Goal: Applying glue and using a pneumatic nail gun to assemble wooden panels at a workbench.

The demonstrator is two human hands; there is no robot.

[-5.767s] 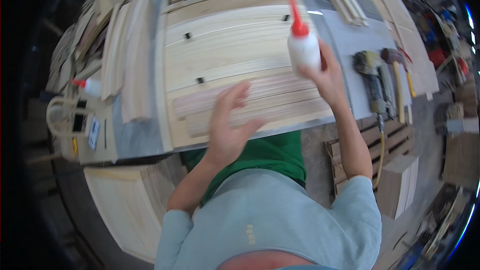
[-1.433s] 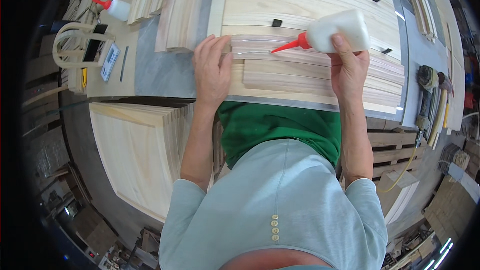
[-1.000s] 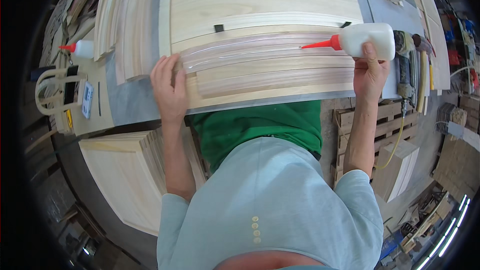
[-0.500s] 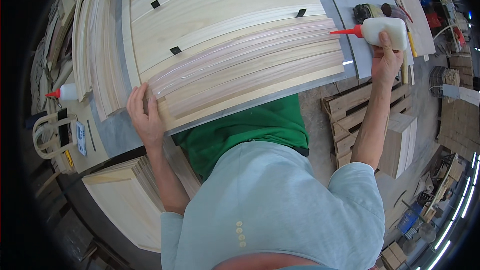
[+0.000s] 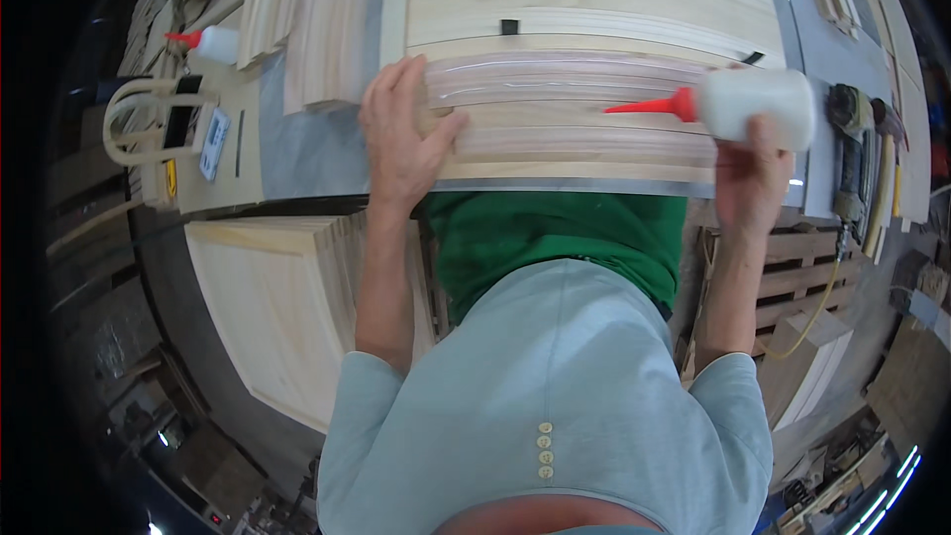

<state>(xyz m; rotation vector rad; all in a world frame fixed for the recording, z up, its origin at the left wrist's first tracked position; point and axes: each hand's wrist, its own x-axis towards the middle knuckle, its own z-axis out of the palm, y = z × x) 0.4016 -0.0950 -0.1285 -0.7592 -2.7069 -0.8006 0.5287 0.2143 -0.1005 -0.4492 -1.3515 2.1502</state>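
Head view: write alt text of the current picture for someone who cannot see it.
A person's right hand holds a white bottle, its red nozzle pointing left above wooden strips; the left hand rests at their left ends. A second red-tipped bottle is at upper left, wooden panels at lower left.

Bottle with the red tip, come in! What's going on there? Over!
Right hand gripping white bottle, red tip pointing left over wood strips. Left hand at their left end, thumb spread. No obstacle seen at the tip.
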